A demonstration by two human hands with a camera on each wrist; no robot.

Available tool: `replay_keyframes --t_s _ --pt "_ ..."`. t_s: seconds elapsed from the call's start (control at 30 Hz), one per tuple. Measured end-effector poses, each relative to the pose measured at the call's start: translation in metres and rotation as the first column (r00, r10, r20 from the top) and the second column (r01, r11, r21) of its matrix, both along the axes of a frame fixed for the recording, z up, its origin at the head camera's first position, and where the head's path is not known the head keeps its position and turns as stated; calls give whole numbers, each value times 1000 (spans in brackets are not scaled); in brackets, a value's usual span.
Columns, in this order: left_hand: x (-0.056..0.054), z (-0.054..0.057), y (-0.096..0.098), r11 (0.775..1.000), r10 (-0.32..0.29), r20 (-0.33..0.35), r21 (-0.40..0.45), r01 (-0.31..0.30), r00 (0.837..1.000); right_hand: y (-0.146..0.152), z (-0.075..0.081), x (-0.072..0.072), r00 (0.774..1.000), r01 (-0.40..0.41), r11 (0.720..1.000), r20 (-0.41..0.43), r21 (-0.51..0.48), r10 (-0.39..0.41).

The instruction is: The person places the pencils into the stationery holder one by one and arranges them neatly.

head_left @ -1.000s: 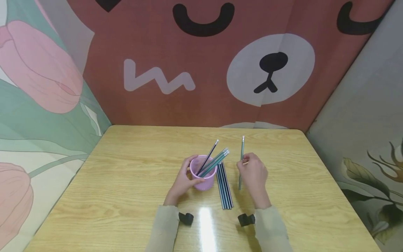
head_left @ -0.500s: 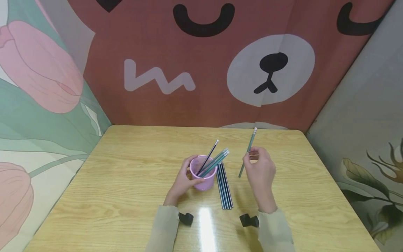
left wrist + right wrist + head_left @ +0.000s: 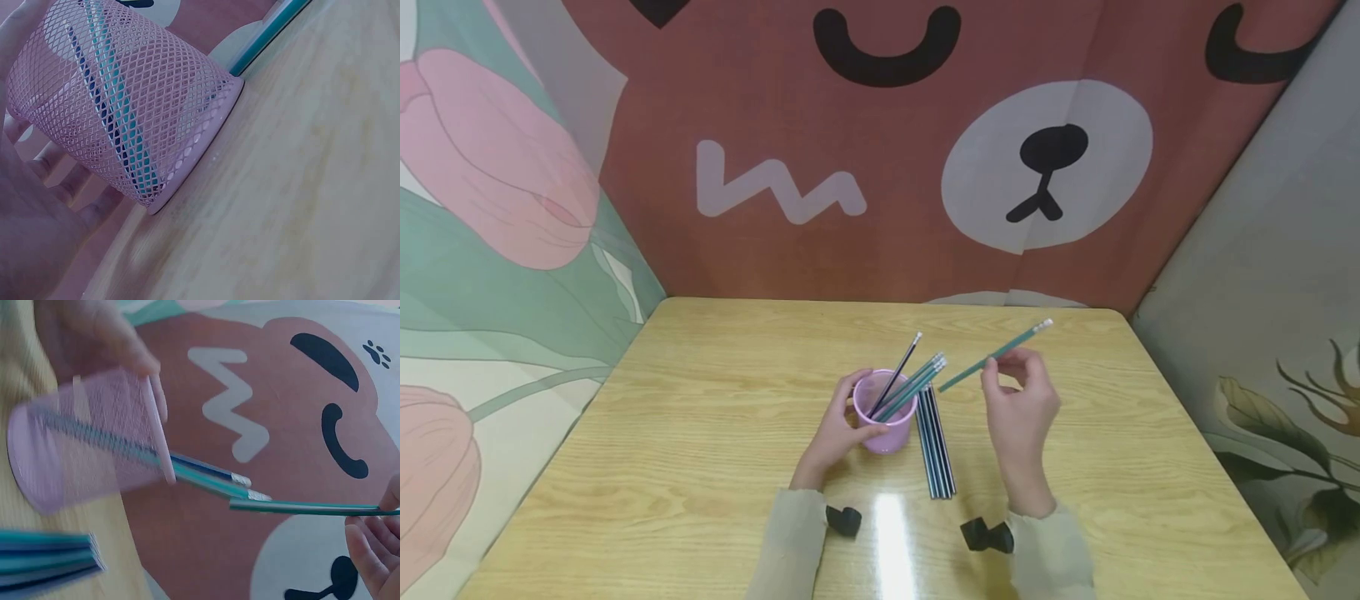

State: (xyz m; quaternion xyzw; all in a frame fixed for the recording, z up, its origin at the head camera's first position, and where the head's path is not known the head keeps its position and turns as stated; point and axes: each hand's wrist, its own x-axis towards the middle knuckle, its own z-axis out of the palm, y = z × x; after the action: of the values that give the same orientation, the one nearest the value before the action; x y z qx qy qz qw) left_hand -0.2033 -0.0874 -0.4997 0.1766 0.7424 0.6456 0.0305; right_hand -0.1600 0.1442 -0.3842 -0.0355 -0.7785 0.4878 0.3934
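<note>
Where behind mesh [image 3: 169,69], pencils [image 3: 122,100] partly visible

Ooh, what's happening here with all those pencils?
A person is holding a pink mesh cup with their left hand. Their right hand pinches a green pencil up off the table, its white eraser end pointing away from the cup. That pencil isn't in the cup, but a few others lean inside it. More pencils lie side by side on the table next to the cup.
</note>
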Motion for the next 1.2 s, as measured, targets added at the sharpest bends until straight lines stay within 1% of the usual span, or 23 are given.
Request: replay_keyframes --t_s 0.07,0.17,0.33,0.4,0.47,0.57,0.7,0.77,0.9,1.03,1.2 --pt "-1 -2 0 1000 3 -4 1 -3 1000 -4 -1 0 999 -38 996 11 -78 39" --pt "-1 -4 -1 1000 4 -13 7 -4 1000 -9 -5 0 995 -89 985 21 -148 93" --pt "-2 -5 -1 1000 0 -22 9 0 1000 -19 -12 1 989 -131 978 52 -164 141" --pt "-2 -5 0 1000 0 -14 7 0 1000 -24 -15 2 985 -151 978 61 -142 161" --pt "-1 -4 0 1000 -1 -4 8 1 1000 -28 -19 2 982 -170 981 64 -97 177" --pt "-1 -3 0 1000 -3 14 10 3 1000 -34 -25 0 981 -185 983 52 -2 185" --pt "-1 -2 -1 1000 -5 27 17 4 1000 -40 -33 -3 985 -169 980 42 107 166" --pt "-1 -3 -1 1000 -2 30 15 2 1000 -41 -37 -5 986 -161 977 54 138 155" --pt "-2 -4 -2 1000 4 18 11 -4 1000 -44 -45 -10 984 -162 974 103 155 148" --pt "-1 -4 -1 1000 4 -7 10 -4 1000 -46 -51 -15 977 -163 976 163 144 139" --pt "-1 -5 -1 1000 4 -83 -2 -4 997 -49 -54 -23 961 -169 978 243 126 135"
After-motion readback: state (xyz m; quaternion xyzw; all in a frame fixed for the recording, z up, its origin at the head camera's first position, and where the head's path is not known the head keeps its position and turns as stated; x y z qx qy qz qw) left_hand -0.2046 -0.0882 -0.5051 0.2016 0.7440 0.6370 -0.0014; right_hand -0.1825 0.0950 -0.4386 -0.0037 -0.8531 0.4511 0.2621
